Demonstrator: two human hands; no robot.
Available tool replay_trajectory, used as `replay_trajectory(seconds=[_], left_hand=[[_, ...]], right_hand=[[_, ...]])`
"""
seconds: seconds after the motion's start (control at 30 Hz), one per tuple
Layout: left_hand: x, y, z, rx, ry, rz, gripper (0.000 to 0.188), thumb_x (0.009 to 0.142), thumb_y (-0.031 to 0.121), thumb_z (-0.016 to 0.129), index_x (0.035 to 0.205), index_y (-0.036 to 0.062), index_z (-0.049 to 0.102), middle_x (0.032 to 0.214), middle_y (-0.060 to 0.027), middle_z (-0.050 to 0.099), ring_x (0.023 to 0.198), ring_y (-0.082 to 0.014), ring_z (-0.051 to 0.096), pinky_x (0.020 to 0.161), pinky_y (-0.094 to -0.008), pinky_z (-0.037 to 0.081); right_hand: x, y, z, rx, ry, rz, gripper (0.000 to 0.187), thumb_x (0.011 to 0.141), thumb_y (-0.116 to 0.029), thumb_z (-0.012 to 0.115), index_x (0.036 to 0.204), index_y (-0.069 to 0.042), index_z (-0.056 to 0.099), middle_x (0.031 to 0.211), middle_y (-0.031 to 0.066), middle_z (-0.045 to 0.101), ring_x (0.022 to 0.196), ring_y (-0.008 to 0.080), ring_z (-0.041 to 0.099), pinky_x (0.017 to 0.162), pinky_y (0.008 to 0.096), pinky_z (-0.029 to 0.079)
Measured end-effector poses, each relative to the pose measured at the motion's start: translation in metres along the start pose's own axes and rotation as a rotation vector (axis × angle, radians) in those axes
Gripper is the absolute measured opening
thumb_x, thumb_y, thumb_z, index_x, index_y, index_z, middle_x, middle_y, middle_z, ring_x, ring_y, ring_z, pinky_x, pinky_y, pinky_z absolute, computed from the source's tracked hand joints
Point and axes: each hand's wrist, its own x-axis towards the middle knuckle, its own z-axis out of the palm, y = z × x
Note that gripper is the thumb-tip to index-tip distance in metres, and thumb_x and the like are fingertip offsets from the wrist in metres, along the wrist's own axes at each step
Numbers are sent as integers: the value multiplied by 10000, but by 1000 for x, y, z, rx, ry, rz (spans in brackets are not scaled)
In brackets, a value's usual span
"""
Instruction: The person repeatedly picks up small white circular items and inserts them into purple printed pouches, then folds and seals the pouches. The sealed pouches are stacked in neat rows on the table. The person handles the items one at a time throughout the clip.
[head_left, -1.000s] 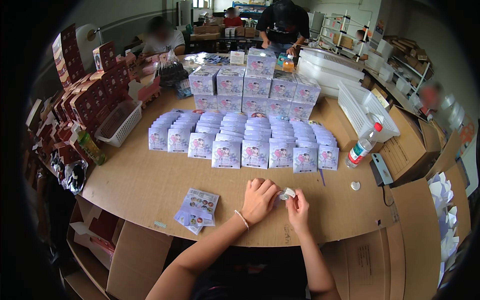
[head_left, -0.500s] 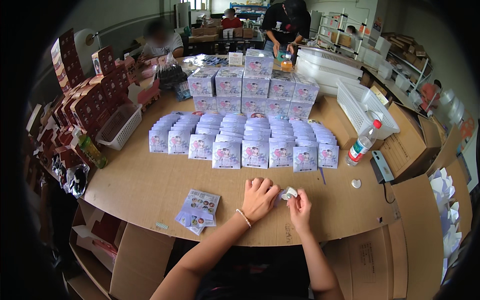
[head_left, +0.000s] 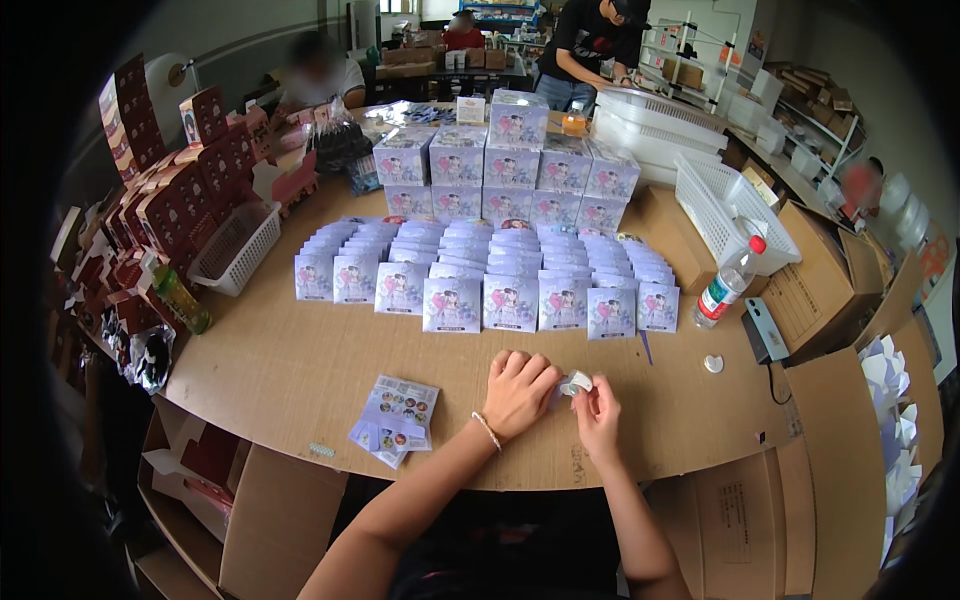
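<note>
My left hand (head_left: 520,393), a beaded bracelet at its wrist, is closed with fingers curled down near the front of the table. A lilac edge (head_left: 556,398) shows beside its thumb side; the rest is hidden under the hand. Close on its right, my right hand (head_left: 598,415) pinches a small white rounded piece (head_left: 577,382) with a shiny face. Left of my hands lie flat lilac printed packets (head_left: 397,415), overlapping. Beyond my hands stand rows of lilac square packets (head_left: 510,303), backed by stacked lilac boxes (head_left: 515,168).
A bottle with a red cap (head_left: 728,283) stands to the right, near a grey-blue device (head_left: 765,330) and a small white disc (head_left: 713,364). White baskets (head_left: 235,250) and red boxes (head_left: 190,190) line the left. Open cartons (head_left: 835,430) flank the right. A co-worker (head_left: 592,50) stands at the far side.
My hands stay in nearly the same place, with the white piece slightly turned in my right fingers. The standing co-worker at the back has shifted to the right, hands now nearer the white trays.
</note>
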Motion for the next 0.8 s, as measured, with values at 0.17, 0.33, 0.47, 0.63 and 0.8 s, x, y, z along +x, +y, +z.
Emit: replay_trajectory(seconds=[0.17,0.33,0.47,0.63,0.8], left_hand=[[1,-3,3,-33,9,-24,95,777,145,645,854,158,590,851,28,563,829,-192,496,828,-376,328],[5,-5,1,-93,50,-41,61,799,142,630,832,153,580,803,13,536,803,-191,492,799,-365,329],[10,-16,-8,-217,33,-115,58,812,132,629,780,117,583,781,-10,532,780,-208,480,785,-367,319],[11,-19,-18,-273,51,-269,102,826,133,623,739,98,583,747,-33,523,769,-223,466,769,-371,306],[12,-26,-11,-418,99,-417,118,859,108,594,753,60,578,743,-56,521,749,-248,437,725,-355,322]], right_hand=[[2,-12,-2,-138,-66,-2,71,895,-48,579,923,-8,526,702,21,480,610,71,429,533,220,358],[4,-11,0,-171,-73,-38,88,871,-24,592,936,0,537,705,60,489,602,119,455,544,254,390],[13,-27,0,-245,-179,17,100,855,-16,595,928,10,532,720,89,509,602,156,490,546,282,409],[23,-69,18,-342,-196,-10,97,856,-23,588,911,21,522,753,134,535,623,236,543,554,340,431],[1,-53,16,-390,-225,-68,90,844,8,587,909,18,526,777,142,540,640,275,560,568,353,443]])
